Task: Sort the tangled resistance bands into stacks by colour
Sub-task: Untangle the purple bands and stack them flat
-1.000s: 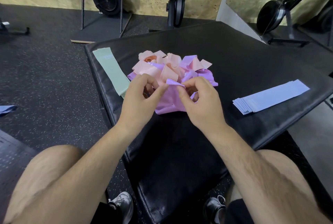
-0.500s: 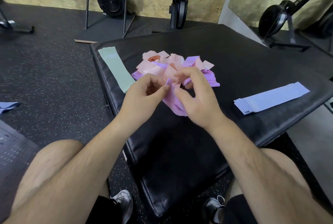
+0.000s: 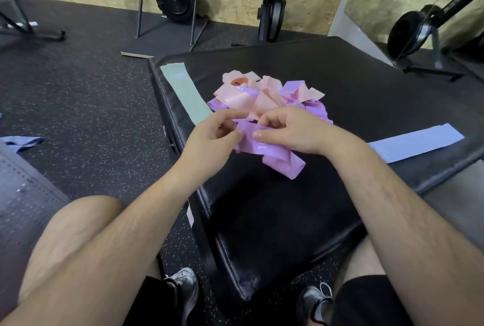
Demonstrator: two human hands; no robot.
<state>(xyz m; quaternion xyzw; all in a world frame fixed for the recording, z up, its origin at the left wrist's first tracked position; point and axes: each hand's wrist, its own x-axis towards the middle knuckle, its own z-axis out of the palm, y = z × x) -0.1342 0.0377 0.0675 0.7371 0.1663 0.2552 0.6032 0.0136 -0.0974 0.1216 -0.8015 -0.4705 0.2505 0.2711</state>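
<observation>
Resistance bands [image 3: 264, 97] lie tangled on a black mat [image 3: 366, 95]; left hand [image 3: 209, 139] and right hand [image 3: 293, 130] pinch a purple band [image 3: 264, 146] at the pile's near edge.

The purple band [image 3: 275, 159] has come further out of the tangle [image 3: 294, 90]. A second ago it was bunched under both hands at the pile's near edge, and half a second ago it hung as a narrow strip between them. Now it lies spread wider, its folded end resting on the mat [image 3: 275, 221] toward the person. The right hand [image 3: 290, 129], which had risen over the pink bands [image 3: 237, 99], has dropped level with the left hand [image 3: 212, 139], and both now pinch the band's upper edge, thumb tips close together
</observation>
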